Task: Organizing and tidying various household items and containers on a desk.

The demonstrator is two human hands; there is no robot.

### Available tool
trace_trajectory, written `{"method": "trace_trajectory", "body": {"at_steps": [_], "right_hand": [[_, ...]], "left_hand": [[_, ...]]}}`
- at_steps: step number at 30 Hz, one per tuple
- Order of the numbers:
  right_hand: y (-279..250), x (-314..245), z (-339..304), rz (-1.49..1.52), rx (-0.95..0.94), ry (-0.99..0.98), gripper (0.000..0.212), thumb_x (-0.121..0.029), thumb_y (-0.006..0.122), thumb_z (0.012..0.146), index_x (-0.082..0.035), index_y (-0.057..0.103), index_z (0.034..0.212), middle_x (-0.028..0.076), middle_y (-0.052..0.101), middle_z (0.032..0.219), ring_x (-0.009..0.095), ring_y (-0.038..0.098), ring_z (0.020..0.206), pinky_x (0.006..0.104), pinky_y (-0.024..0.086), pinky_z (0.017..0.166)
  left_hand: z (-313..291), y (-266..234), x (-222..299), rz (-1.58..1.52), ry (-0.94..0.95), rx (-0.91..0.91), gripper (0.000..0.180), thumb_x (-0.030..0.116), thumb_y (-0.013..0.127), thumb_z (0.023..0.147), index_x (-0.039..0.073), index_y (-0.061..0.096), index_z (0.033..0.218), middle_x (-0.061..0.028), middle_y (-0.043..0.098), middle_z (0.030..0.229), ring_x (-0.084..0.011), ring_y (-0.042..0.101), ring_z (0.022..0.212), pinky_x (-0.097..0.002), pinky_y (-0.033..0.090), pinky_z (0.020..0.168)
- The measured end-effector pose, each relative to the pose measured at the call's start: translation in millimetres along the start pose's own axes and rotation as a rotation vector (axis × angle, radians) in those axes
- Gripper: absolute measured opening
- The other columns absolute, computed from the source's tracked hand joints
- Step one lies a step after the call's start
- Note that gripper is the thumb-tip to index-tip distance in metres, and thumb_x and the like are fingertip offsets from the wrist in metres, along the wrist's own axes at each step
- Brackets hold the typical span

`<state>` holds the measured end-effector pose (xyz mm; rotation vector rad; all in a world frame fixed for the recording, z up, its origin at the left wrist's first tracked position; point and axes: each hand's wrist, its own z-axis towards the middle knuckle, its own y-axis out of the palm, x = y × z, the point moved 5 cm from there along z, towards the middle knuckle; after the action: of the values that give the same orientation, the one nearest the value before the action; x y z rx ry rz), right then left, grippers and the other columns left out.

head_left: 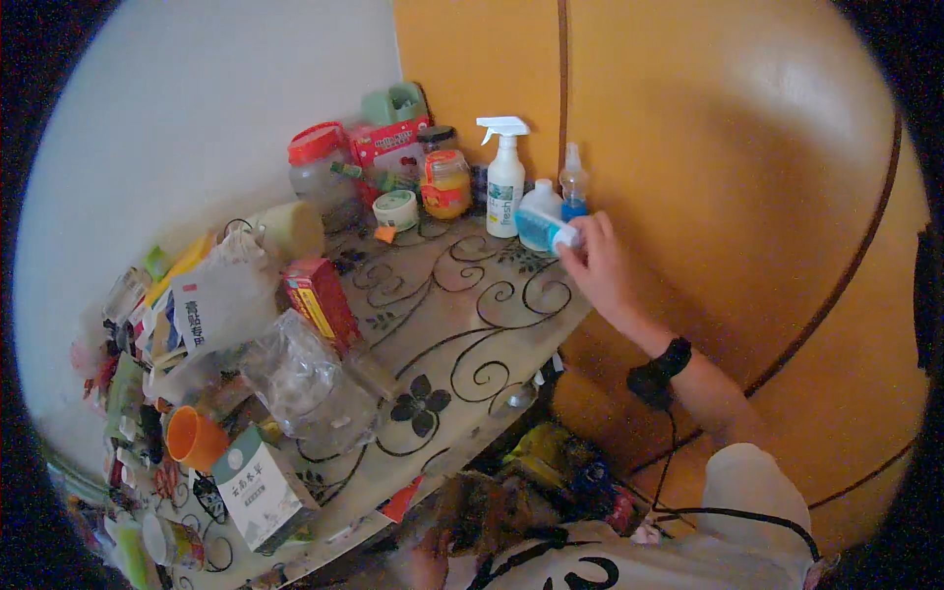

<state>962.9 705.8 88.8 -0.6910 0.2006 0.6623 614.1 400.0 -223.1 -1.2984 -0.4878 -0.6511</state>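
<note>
At the table's far right corner my right hand (597, 254) is closed round the white cap end of a tilted bottle of light blue liquid (536, 230). Just behind that bottle stands a white bottle (544, 197). To its left is a white spray bottle (506, 192) with a trigger head, upright. A clear pump bottle (573, 177) with blue in its lower part stands against the orange panel. My left hand (428, 562) is low at the bottom edge, near the table's front side; it is dim and blurred, and its fingers cannot be made out.
The patterned table (462, 295) holds a red-lidded jar (329, 172), an orange jar (445, 187) and a tape roll (395, 208) at the back. Crowding its left side are a red box (324, 305), clear plastic packaging (310, 383), an orange cup (197, 438) and a white-green box (264, 497).
</note>
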Motion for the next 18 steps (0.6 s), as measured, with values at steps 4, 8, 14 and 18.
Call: {"method": "trace_trajectory", "body": {"at_steps": [4, 8, 14, 18], "right_hand": [[-1.9, 18.4, -0.1, -0.037, -0.037, 0.087, 0.026, -0.017, 0.062, 0.088, -0.004, 0.049, 0.106, 0.019, 0.054, 0.1, 0.038, 0.059, 0.088, 0.0447, 0.049, 0.074], [15.8, 36.2, -6.7, 0.096, -0.052, 0.191, 0.028, -0.015, 0.063, 0.086, -0.005, 0.048, 0.108, 0.02, 0.055, 0.102, 0.039, 0.058, 0.09, 0.0454, 0.048, 0.077], [22.7, 57.6, -13.4, 0.105, -0.032, 0.134, 0.03, -0.012, 0.066, 0.085, -0.007, 0.047, 0.109, 0.009, 0.053, 0.085, 0.018, 0.061, 0.069, 0.0314, 0.048, 0.049], [11.1, 48.2, -17.0, -0.137, -0.045, 0.11, 0.034, -0.021, 0.067, 0.085, -0.008, 0.048, 0.109, 0.011, 0.052, 0.092, 0.027, 0.062, 0.077, 0.0386, 0.051, 0.06]], "left_hand": [[9.5, -16.5, 22.4, -0.115, -0.006, 0.053, 0.037, 0.019, 0.05, 0.098, 0.004, 0.052, 0.132, -0.0189, 0.055, 0.13, -0.0349, 0.052, 0.12, -0.0425, 0.043, 0.098], [15.8, -20.1, 25.1, -0.215, -0.095, -0.009, 0.035, 0.021, 0.051, 0.098, 0.002, 0.056, 0.128, -0.0199, 0.06, 0.124, -0.0348, 0.055, 0.116, -0.0421, 0.045, 0.095], [9.6, -13.5, 10.4, -0.109, -0.156, -0.031, 0.035, 0.022, 0.051, 0.098, 0.003, 0.056, 0.127, -0.0205, 0.063, 0.117, -0.034, 0.059, 0.109, -0.0406, 0.048, 0.088], [8.5, -20.5, 26.4, 0.661, 0.062, 0.023, 0.036, 0.021, 0.051, 0.098, 0.003, 0.055, 0.129, -0.0204, 0.064, 0.113, -0.0324, 0.061, 0.104, -0.0398, 0.05, 0.084]]}}
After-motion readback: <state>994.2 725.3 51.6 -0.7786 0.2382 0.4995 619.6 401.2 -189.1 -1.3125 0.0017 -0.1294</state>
